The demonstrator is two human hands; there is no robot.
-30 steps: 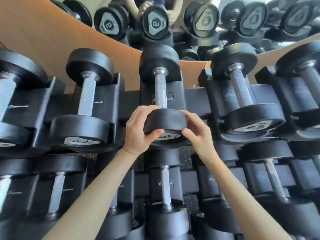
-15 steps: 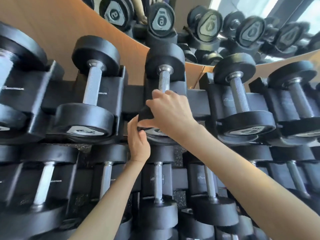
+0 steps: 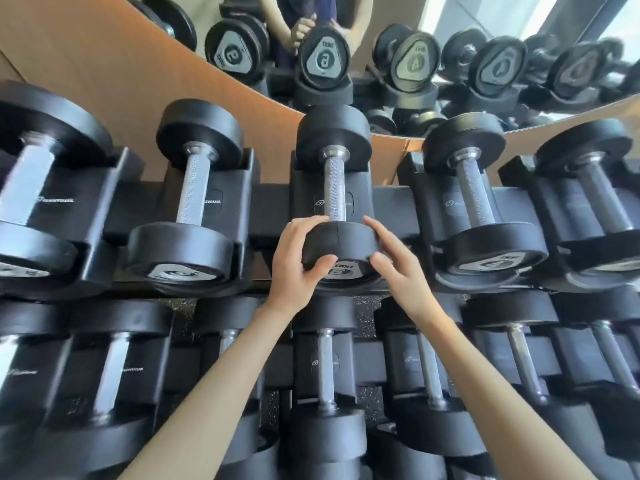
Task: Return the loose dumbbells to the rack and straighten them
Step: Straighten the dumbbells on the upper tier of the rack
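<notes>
A black dumbbell [image 3: 335, 188] with a knurled steel handle lies in the middle cradle of the rack's top row [image 3: 266, 209], pointing away from me. My left hand [image 3: 294, 261] grips the left side of its near head, thumb on the front face. On the right side of that head my right hand [image 3: 394, 268] grips it too, fingers along the rim and thumb on the face. The hands hide part of the head's label.
More black dumbbells fill the cradles on both sides [image 3: 188, 216] [image 3: 479, 216] and the lower row [image 3: 325, 386]. A wooden-edged mirror [image 3: 450, 46] behind the rack reflects the weights and a person's hands. Speckled floor shows between the rows.
My right hand came back off the handle and top of the head to its right side. My left hand moved from below the head to grip its left side. The view shifted slightly.
</notes>
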